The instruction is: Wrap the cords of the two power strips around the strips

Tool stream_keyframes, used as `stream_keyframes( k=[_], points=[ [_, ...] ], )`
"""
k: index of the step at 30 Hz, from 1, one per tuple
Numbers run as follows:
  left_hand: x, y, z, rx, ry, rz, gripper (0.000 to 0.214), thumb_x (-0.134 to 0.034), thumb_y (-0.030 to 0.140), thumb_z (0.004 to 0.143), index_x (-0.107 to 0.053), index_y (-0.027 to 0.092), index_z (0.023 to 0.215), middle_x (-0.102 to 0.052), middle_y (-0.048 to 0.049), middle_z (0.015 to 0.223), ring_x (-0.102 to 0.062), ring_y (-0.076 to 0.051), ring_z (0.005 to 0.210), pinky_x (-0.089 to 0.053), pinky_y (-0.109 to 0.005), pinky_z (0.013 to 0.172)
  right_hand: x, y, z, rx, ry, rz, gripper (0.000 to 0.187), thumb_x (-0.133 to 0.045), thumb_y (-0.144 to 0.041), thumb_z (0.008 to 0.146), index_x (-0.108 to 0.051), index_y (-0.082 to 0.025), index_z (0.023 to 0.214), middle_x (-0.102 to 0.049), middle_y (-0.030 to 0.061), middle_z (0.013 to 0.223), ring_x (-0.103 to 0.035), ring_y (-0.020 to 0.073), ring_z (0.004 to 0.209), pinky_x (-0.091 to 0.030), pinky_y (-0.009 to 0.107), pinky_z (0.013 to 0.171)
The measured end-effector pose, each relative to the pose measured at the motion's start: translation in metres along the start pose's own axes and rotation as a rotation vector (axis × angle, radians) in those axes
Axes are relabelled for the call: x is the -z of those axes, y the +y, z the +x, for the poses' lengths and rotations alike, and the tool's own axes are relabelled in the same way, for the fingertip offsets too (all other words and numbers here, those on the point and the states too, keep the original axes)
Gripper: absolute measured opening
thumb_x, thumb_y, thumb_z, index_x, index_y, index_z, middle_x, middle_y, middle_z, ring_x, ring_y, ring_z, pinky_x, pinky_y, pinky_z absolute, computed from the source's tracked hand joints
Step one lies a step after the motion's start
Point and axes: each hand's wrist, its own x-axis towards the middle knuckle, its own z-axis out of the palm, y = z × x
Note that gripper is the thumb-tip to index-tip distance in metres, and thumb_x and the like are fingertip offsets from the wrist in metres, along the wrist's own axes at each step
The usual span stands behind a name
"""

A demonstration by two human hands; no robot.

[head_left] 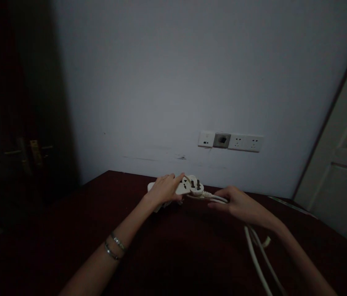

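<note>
My left hand point(164, 188) is closed round a white power strip point(183, 188), its thumb and fingers on the strip's near and far edges. A white plug point(197, 187) with its metal prongs turned toward me lies against the strip's right end. From the plug a white cord point(218, 198) runs right into my right hand point(233, 201), whose fingers are wrapped round it. Below that hand, two lengths of the white cord point(255, 255) trail toward the front of the table. The strip's left part is mostly hidden under my left hand.
The dark red tabletop point(99, 213) meets a pale wall point(148, 90). Wall sockets point(245, 142) and a grey outlet plate point(221, 140) sit above its back edge. A dark door with a handle point(36, 152) stands left, a white door point(345, 164) right.
</note>
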Motion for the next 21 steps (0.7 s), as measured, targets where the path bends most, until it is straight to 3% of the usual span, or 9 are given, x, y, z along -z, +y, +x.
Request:
stream_keyframes(
  k=[5, 11, 16, 18, 21],
  points=[
    [0.008, 0.027, -0.007, -0.26, -0.243, -0.102, 0.079, -0.068, 0.043, 0.063, -0.04, 0.027, 0.134, -0.064, -0.0088, 0.099, -0.062, -0.027, 0.08, -0.047, -0.034, 0.065, 0.02, 0.004, -0.012, -0.074, -0.085, 0.104, 0.028, -0.068, -0.042, 0.068, -0.072, -0.014, 0.07, -0.055, 0.0002, 0.053, -0.038, 0.0093, 0.046, -0.027, 0.023, 0.043],
    [0.03, 0.06, -0.021, -0.476, -0.349, -0.274, 0.073, -0.071, 0.043, 0.061, -0.048, 0.028, 0.129, -0.066, -0.0061, 0.096, -0.063, -0.025, 0.077, -0.047, -0.034, 0.063, 0.03, 0.007, -0.02, 0.016, -0.133, 0.17, 0.023, -0.077, -0.036, 0.058, -0.07, -0.015, 0.061, -0.054, -0.0011, 0.051, -0.043, 0.0096, 0.048, -0.033, 0.023, 0.047],
    [0.042, 0.068, -0.021, -0.658, -0.45, -0.672, 0.069, -0.071, 0.038, 0.063, -0.049, 0.028, 0.128, -0.065, -0.0026, 0.102, -0.061, -0.019, 0.086, -0.046, -0.028, 0.073, 0.032, 0.033, -0.011, 0.174, -0.087, 0.405, 0.037, -0.084, -0.04, 0.043, -0.057, -0.015, 0.048, -0.048, -0.0022, 0.046, -0.041, 0.0086, 0.043, -0.03, 0.021, 0.04],
    [0.042, 0.068, -0.02, -0.685, -0.455, -0.829, 0.071, -0.072, 0.034, 0.061, -0.05, 0.024, 0.128, -0.063, -0.0039, 0.107, -0.06, -0.019, 0.09, -0.045, -0.027, 0.076, 0.028, 0.042, -0.004, 0.22, -0.065, 0.511, 0.038, -0.085, -0.041, 0.041, -0.058, -0.015, 0.049, -0.051, -0.0015, 0.047, -0.043, 0.009, 0.043, -0.031, 0.022, 0.04],
    [0.042, 0.066, -0.022, -0.589, -0.402, -0.983, 0.072, -0.075, 0.032, 0.057, -0.051, 0.023, 0.124, -0.063, -0.0039, 0.108, -0.059, -0.02, 0.091, -0.045, -0.029, 0.079, 0.018, 0.048, 0.007, 0.247, -0.016, 0.62, 0.037, -0.084, -0.043, 0.041, -0.06, -0.016, 0.052, -0.052, -0.0017, 0.047, -0.043, 0.0086, 0.042, -0.031, 0.021, 0.04]
  ],
)
